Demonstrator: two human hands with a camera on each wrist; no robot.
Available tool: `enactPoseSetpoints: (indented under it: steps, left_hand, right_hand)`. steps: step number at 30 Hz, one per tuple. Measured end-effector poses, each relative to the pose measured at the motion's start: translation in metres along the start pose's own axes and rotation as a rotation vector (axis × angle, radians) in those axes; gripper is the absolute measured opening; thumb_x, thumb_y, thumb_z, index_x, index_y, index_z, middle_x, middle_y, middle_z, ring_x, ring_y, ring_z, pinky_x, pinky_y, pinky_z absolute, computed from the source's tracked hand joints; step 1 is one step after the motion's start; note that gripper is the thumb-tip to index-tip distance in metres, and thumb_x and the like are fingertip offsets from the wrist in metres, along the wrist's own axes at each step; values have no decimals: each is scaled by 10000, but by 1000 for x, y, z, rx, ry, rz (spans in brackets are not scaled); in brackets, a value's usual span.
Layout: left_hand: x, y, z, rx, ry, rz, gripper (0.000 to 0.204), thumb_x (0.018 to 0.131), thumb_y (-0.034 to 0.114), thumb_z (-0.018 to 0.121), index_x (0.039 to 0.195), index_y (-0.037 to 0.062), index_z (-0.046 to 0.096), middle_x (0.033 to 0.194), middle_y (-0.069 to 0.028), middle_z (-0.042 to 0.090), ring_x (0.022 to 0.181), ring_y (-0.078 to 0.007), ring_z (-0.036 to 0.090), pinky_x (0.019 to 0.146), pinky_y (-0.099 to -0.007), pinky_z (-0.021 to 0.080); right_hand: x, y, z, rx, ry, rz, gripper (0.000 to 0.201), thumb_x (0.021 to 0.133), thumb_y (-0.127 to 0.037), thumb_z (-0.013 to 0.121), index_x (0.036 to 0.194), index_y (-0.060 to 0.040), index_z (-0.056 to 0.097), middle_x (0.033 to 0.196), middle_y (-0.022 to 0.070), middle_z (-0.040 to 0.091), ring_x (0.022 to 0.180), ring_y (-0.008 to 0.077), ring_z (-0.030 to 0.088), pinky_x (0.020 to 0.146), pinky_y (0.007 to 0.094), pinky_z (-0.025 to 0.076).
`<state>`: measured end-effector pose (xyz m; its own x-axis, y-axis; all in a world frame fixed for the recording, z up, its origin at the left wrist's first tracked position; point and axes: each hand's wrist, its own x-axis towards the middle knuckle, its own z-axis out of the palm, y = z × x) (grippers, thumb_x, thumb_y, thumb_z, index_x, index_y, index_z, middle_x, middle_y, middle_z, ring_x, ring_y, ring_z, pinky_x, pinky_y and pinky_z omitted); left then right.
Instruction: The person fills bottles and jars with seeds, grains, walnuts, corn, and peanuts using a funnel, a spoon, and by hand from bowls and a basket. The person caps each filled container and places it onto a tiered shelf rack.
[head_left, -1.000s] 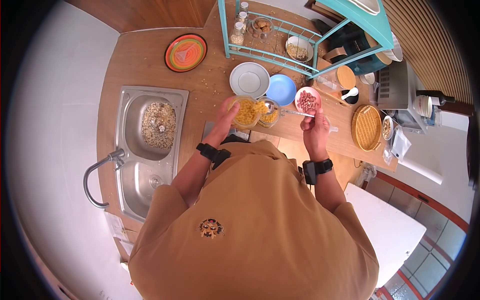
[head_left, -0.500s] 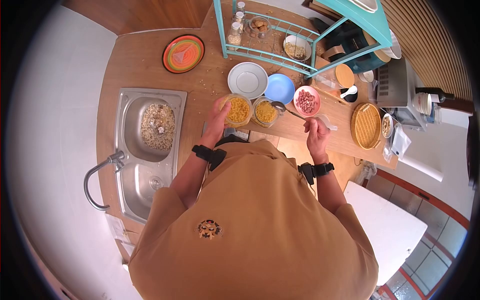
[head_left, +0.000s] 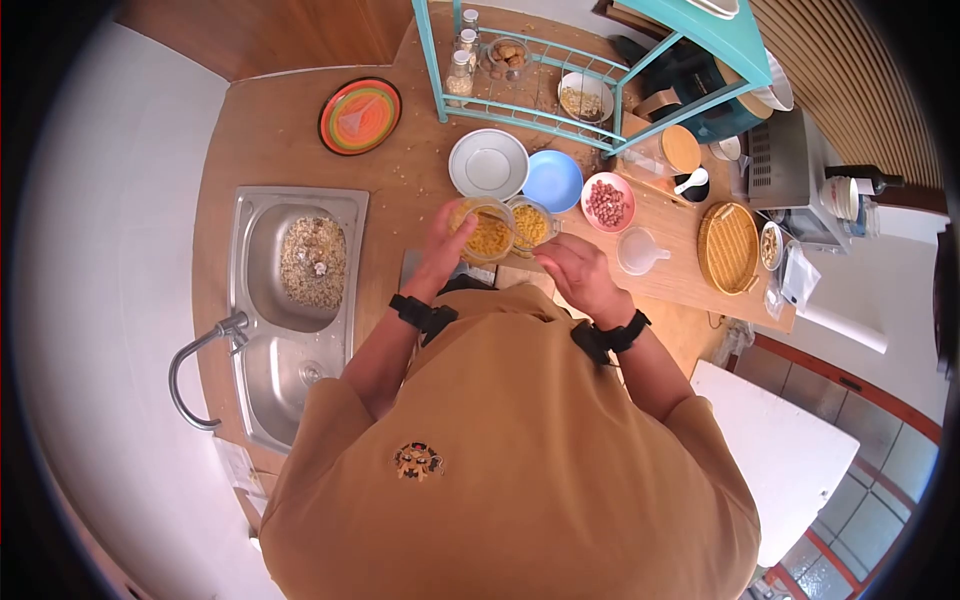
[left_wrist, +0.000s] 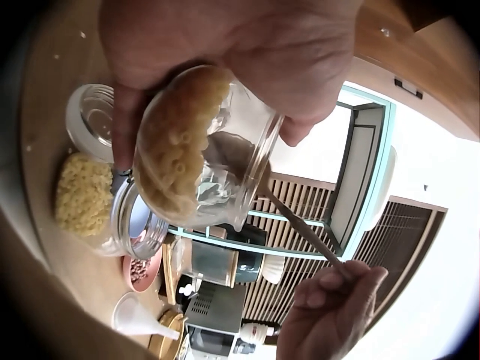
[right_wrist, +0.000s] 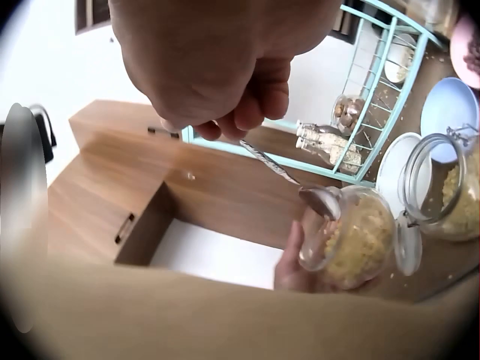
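Note:
My left hand [head_left: 438,255] grips a glass jar [left_wrist: 176,161] of short yellow macaroni, tilted, its mouth turned toward the right hand. With curled fingers, my right hand [head_left: 583,277] holds a metal spoon [left_wrist: 304,229] by its handle. The spoon's bowl reaches into the mouth of the held jar, as both wrist views show. Beside that jar, a second glass jar [head_left: 532,226] with macaroni stands on the counter, its wire-clip lid [left_wrist: 91,120] swung back. A pink bowl [head_left: 630,218] with reddish nuts or beans is to the right, with a clear funnel [head_left: 638,252] near it.
Behind the jars sit a pale grey bowl [head_left: 488,165] and a blue bowl [head_left: 553,182], below a turquoise rack [head_left: 520,112]. A steel sink [head_left: 240,260] with grainy scraps lies left. A striped plate [head_left: 360,115] and a woven basket [head_left: 730,250] flank the counter.
The spoon, earlier loaded with macaroni between the jars, then over the second jar, is now in the held jar. My right hand has moved left, and the held jar tilts more.

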<state>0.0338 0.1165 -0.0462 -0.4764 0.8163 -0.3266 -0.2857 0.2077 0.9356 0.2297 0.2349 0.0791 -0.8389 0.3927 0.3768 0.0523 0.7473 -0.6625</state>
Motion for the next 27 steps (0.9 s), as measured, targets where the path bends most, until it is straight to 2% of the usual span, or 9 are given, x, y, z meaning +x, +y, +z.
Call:
enactPoseSetpoints:
  steps: [4,6,7,9,10,16,19,27]
  left_hand:
    - [-5,5,4,-142,-3,-9,461,928,286,611,1282,22,481,1197,-96,561,1112,-172,527,952,-295,423]
    - [-3,3,2,-169,-28,-27,448,933,281,603,1280,24,483,1203,-97,555,1109,-165,524,936,-292,435]
    - [-2,2,1,-168,-24,-26,448,933,281,603,1280,24,483,1203,-97,555,1109,-165,524,936,-292,435]
    - [-2,-1,1,-149,-32,-20,449,937,286,600,1280,23,478,1205,-97,550,1100,-163,525,934,-293,437]
    - [-2,1,1,-149,-30,-18,449,937,286,600,1280,23,478,1205,-97,550,1100,-163,525,934,-293,437]
    - [-2,0,0,-205,-67,-34,466,942,304,592,1298,35,456,1190,-98,552,1070,-155,540,907,-285,454]
    - [-3,2,0,-212,-79,-61,469,947,314,582,1307,48,442,1175,-96,562,1057,-144,547,867,-285,475]
    - [0,-6,2,-240,-68,-85,488,943,367,575,1315,82,438,1182,-107,558,1033,-157,576,788,-289,515]
  right_hand:
    - [-16,16,23,52,72,133,121,915,-91,590,886,16,639,735,101,622,602,175,595,542,311,479]
    - [-17,23,29,399,193,565,223,963,-174,561,896,22,646,699,65,615,555,115,557,516,259,455]
    - [-20,28,32,402,192,563,223,963,-174,561,896,22,646,699,65,615,555,115,557,516,259,455]
    - [-25,39,35,609,346,652,304,999,-229,508,916,26,650,680,33,598,534,75,523,505,217,435]
    - [-24,37,33,649,382,703,336,1006,-258,492,897,17,652,683,32,595,533,80,522,501,215,435]
    - [-35,50,31,896,536,831,351,1007,-301,480,875,-5,616,657,33,570,516,98,505,476,225,415]
    - [-39,53,28,1034,601,854,339,1004,-300,487,865,-13,600,648,32,558,505,114,488,479,242,413]
    - [-45,59,7,1157,667,835,332,999,-317,492,862,-35,602,643,33,564,515,123,470,498,268,399]
